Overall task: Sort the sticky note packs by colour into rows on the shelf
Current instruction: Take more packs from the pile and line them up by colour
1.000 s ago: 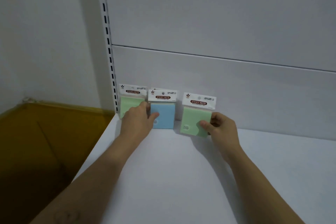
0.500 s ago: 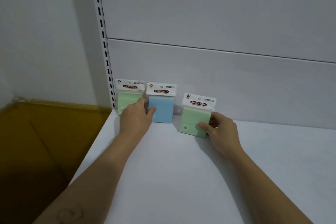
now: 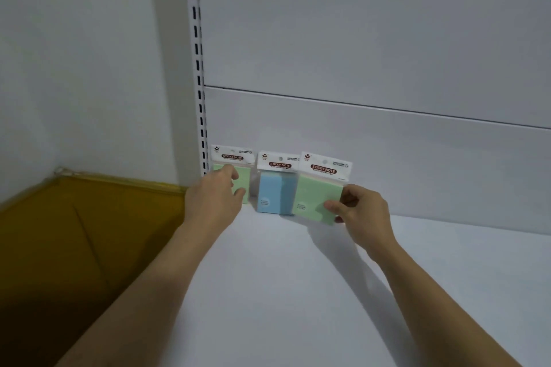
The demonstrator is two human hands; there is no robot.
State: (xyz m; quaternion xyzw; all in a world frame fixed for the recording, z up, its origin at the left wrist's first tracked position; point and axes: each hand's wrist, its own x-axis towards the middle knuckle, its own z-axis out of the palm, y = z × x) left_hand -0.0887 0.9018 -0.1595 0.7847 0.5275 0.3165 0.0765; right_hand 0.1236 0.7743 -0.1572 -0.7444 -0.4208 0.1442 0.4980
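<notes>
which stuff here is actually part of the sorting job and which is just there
Part of the job: left green pack, gripped by the left hand; blue pack in the middle; right green pack, pinched by the right hand; white shelf under them.
Just there: slotted upright; back panel; brown surface left of the shelf.

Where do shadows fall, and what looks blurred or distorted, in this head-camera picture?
Head view: dim light; the right arm shadows the white shelf board on its left; the left hand gripping the left green sticky note pack looks soft; the slotted white metal upright leans, wide-angle.
</notes>
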